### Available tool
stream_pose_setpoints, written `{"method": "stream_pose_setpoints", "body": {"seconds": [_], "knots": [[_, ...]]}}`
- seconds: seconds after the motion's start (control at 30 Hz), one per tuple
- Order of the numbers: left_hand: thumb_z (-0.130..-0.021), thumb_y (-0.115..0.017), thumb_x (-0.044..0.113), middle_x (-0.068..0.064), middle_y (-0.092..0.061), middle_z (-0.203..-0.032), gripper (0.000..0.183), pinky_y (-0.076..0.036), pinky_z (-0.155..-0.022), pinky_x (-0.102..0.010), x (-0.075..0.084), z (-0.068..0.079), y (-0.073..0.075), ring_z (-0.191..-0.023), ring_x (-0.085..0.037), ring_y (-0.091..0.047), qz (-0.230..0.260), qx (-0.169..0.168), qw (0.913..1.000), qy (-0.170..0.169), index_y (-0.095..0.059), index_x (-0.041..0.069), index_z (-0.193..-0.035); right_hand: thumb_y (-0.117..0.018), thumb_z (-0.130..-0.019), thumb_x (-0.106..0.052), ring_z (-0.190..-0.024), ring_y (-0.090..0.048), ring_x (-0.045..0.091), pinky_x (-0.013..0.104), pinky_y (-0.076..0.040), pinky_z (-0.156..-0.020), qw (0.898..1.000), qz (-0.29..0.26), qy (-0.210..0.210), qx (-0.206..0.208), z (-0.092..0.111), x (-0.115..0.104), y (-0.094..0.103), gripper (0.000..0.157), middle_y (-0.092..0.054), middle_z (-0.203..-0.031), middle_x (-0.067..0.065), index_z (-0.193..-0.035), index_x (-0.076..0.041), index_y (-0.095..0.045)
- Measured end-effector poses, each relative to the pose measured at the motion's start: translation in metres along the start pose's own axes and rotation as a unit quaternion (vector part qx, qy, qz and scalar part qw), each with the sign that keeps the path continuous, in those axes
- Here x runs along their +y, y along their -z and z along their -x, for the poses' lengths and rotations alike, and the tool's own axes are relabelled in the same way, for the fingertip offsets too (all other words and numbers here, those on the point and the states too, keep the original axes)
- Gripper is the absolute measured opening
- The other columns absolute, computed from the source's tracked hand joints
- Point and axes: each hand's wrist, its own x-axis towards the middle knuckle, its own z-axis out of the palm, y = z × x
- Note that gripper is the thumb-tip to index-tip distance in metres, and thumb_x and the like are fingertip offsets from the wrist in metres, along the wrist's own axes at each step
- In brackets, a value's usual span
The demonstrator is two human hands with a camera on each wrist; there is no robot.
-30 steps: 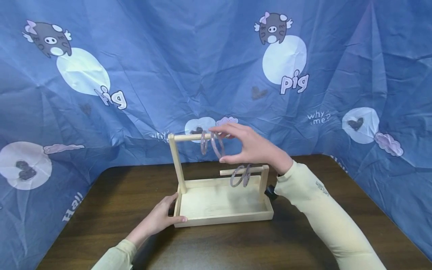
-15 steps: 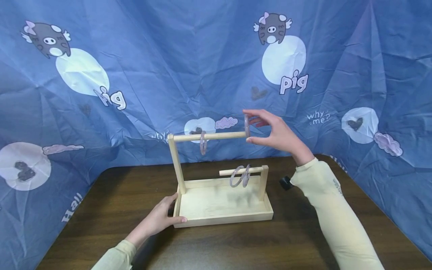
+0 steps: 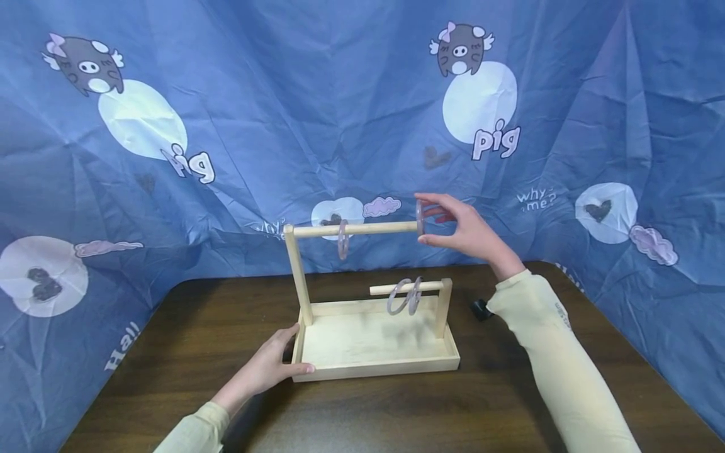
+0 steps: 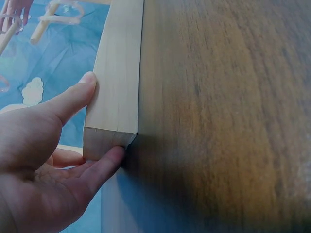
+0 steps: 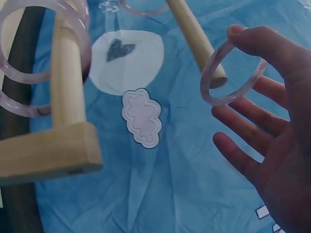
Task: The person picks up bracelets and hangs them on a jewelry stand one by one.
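A wooden stand with a shallow tray carries two horizontal rods at different heights. At the free right end of the upper rod, my right hand pinches a pale lilac bangle between thumb and fingers. The right wrist view has the rod's tip showing inside the ring of this bangle. Another bangle hangs further left on the same rod. My left hand grips the tray's near left corner, thumb on the front wall in the left wrist view.
Two more bangles hang on the lower rod, which points left from a short post. A tall post bears the upper rod. Blue printed cloth stands behind the dark wooden table.
My right hand has slid the bangle rightward along the upper rod, from beside the other bangle to the free end. During the last half second it barely moved. The left hand stays on the tray.
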Motion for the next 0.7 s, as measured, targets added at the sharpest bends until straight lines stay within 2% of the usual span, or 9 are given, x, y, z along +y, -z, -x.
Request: {"method": "stream_pose_setpoints", "body": {"seconds": [0.23, 0.57, 0.7], "knots": [[-0.077, -0.084, 0.031, -0.036, -0.048, -0.138, 0.095, -0.042, -0.107, -0.057, 0.001, 0.0, 0.0, -0.122, -0.041, -0.058, -0.004, 0.005, 1.0, -0.005, -0.035, -0.016, -0.144, -0.084, -0.079, -0.026, -0.118, -0.064, 0.025, 0.042, -0.05, -0.103, 1.0, 0.011, 0.014, -0.021, -0.01, 0.003, -0.012, 0.074, -0.061, -0.135, 0.003, -0.144, -0.023, -0.05], [-0.077, -0.084, 0.032, -0.035, -0.047, -0.14, 0.097, -0.042, -0.107, -0.057, 0.0, 0.0, -0.001, -0.122, -0.04, -0.058, -0.004, 0.001, 1.0, 0.002, -0.034, -0.014, -0.146, -0.084, -0.079, -0.03, -0.121, -0.064, 0.024, 0.046, -0.048, -0.106, 0.998, 0.014, 0.01, -0.054, -0.02, -0.005, -0.024, 0.074, -0.06, -0.138, 0.005, -0.144, -0.026, -0.05], [-0.077, -0.084, 0.034, -0.035, -0.047, -0.14, 0.097, -0.042, -0.107, -0.057, 0.001, 0.0, 0.0, -0.125, -0.041, -0.056, -0.007, 0.001, 1.0, 0.004, -0.034, -0.014, -0.146, -0.084, -0.079, -0.034, -0.122, -0.063, 0.021, 0.046, -0.047, -0.107, 0.997, 0.021, 0.014, -0.07, -0.023, -0.009, -0.028, 0.074, -0.058, -0.141, 0.002, -0.144, -0.029, -0.048]]}}
